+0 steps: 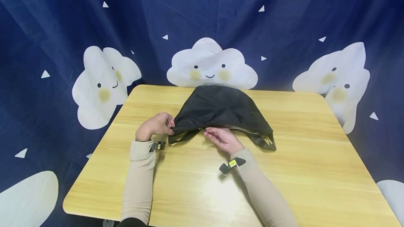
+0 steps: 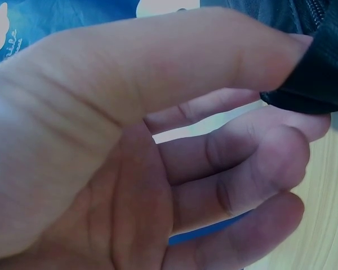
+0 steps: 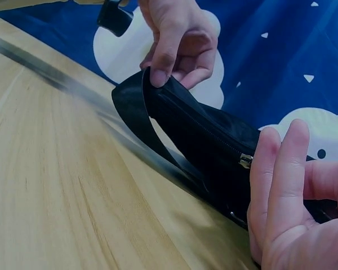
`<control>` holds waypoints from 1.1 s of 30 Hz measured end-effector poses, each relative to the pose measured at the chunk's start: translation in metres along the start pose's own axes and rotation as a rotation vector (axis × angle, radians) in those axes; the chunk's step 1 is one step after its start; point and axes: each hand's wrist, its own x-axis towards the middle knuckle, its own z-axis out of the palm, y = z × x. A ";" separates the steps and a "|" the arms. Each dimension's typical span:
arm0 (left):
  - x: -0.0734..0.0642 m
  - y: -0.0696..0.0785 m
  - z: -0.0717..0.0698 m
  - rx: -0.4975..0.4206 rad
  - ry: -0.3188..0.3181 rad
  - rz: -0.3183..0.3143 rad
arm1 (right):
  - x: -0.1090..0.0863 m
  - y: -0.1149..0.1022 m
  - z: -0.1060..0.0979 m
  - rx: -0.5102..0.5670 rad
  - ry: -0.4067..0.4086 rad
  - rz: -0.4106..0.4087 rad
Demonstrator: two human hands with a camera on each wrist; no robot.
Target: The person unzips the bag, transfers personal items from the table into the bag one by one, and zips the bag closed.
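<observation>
A black fabric bag (image 1: 225,106) lies on the table, its zipped edge toward me. My left hand (image 1: 159,125) pinches the bag's left end corner between thumb and forefinger; the left wrist view shows the other fingers (image 2: 236,163) loosely bent below the black fabric. At the zipper, my right hand (image 1: 224,138) pinches the pull by the metal slider (image 3: 245,161); its thumb tip is hidden in the right wrist view. Left of the slider the zipper teeth are joined, and to its right the edge gapes. A black strap (image 3: 132,115) loops below the left end.
The light wood-grain table (image 1: 186,178) has rounded corners. Behind it hangs a dark blue curtain (image 1: 151,6) with white clouds. A second strap end (image 1: 263,143) lies at the bag's right corner. Black wrist bands (image 1: 233,164) sit over both beige sleeves.
</observation>
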 end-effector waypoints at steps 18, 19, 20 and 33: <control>-0.002 -0.001 0.000 -0.005 0.000 -0.003 | -0.001 -0.001 -0.002 -0.018 0.012 0.005; -0.002 0.000 0.000 -0.007 0.001 -0.008 | -0.001 -0.002 -0.002 -0.024 0.011 0.001; -0.002 0.000 0.000 -0.009 0.001 -0.013 | -0.002 -0.002 -0.002 -0.029 0.012 -0.002; -0.004 -0.001 0.001 -0.016 0.005 -0.016 | -0.006 -0.002 -0.006 -0.066 0.023 -0.037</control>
